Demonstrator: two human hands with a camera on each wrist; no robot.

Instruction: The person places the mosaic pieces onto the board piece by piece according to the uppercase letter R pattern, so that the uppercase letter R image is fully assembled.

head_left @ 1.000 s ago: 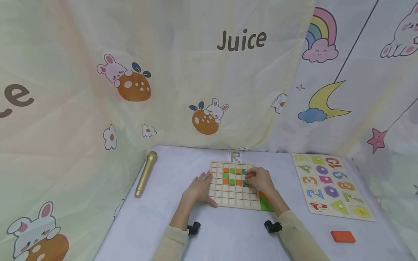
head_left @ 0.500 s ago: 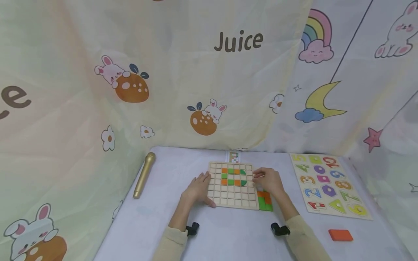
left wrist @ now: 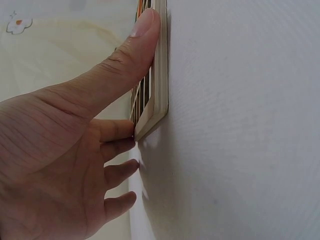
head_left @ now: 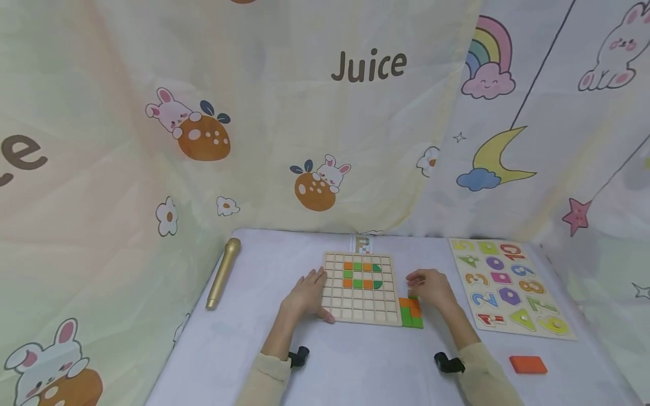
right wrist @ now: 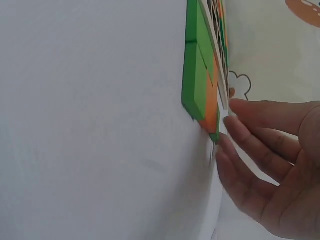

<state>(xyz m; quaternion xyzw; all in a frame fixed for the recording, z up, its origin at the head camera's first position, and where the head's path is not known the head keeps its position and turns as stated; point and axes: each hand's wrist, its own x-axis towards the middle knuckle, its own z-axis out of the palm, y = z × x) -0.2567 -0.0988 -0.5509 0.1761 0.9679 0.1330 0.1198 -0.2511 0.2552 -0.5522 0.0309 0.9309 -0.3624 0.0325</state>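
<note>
A wooden grid board (head_left: 361,312) lies in the middle of the table, with orange, light green and dark green pieces set in some upper cells. My left hand (head_left: 304,293) rests along its left side. In the left wrist view the thumb lies on the board's edge, and the fingers extend to its side. Just right of the board are loose orange and green blocks (head_left: 410,312). My right hand (head_left: 430,286) hovers at their far end, fingers loosely bent. A small green piece (right wrist: 215,131) is close to its fingertips; nothing is visibly held.
A printed pattern card (head_left: 363,244) lies behind the board. To the right are a number puzzle board (head_left: 513,290) and an orange block (head_left: 528,365). A gold microphone-shaped object (head_left: 223,274) lies on the left. Printed cloth hangs behind the table.
My right hand has moved right, off the board to the loose blocks, uncovering two dark green rounded pieces in the cells. The left hand keeps its place on the board.
</note>
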